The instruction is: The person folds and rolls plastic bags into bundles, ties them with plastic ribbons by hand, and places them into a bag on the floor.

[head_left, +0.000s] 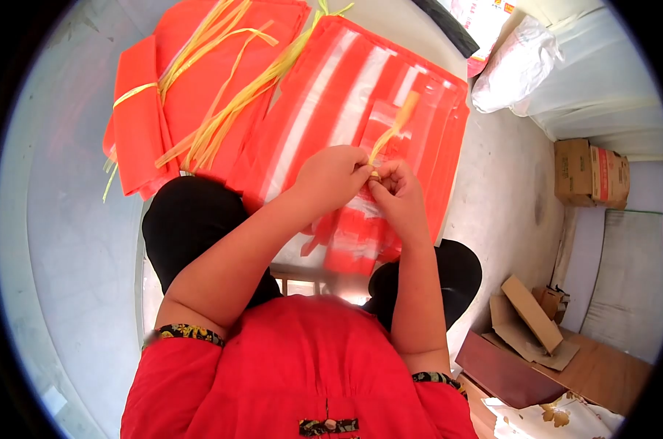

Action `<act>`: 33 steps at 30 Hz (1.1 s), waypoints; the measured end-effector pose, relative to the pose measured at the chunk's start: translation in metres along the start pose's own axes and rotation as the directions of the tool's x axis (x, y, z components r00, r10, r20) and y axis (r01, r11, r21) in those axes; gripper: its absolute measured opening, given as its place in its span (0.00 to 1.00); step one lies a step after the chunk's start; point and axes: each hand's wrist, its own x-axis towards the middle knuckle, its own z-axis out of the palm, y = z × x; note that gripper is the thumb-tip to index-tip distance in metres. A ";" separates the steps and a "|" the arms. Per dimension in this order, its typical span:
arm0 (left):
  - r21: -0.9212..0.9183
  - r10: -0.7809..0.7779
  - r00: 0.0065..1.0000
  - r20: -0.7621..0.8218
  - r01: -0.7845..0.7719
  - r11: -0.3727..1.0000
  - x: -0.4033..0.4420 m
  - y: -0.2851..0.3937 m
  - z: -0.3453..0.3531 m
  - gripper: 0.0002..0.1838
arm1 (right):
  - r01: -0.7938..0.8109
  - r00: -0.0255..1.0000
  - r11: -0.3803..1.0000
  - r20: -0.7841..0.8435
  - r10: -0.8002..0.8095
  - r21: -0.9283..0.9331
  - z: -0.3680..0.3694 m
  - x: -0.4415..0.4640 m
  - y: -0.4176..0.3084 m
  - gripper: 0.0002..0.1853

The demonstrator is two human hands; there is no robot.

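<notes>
My left hand (331,178) and my right hand (399,196) meet over a stack of red-and-clear striped plastic bags (309,88). Both pinch a yellow plastic strip (387,136), whose loose end points away from me. The strip crosses a narrow folded bundle of the same striped plastic (352,245), which lies lengthwise under my hands. My fingers hide where the strip goes round it. Beyond my left wrist, long loose yellow strips (236,121) spread over a pile of red plastic sheets (207,73).
A rolled red bundle (137,117) with a yellow tie lies at the far left. On the right are a white plastic bag (518,66), cardboard boxes (591,172) by the wall and opened cardboard (532,318) on a brown surface. My knees flank the stack's near edge.
</notes>
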 end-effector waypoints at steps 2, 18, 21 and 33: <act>0.083 0.026 1.000 0.005 -0.027 0.996 0.000 0.001 0.001 0.13 | -0.011 1.000 0.994 -0.027 0.008 -0.107 0.002 -0.006 -0.009 0.06; 0.060 0.155 0.986 0.054 -0.158 0.986 -0.012 -0.006 -0.008 0.09 | 0.417 0.859 0.738 -0.035 -0.511 -0.531 0.015 -0.012 0.001 0.15; 0.026 0.089 0.996 0.005 -0.089 0.996 -0.011 -0.004 -0.006 0.10 | 0.449 0.840 0.709 -0.014 -0.543 -0.544 0.012 -0.009 0.007 0.16; 0.075 0.018 1.000 0.007 -0.019 0.997 -0.007 0.004 -0.003 0.11 | 0.089 0.983 0.910 -0.113 -0.147 -0.405 0.006 -0.013 -0.013 0.18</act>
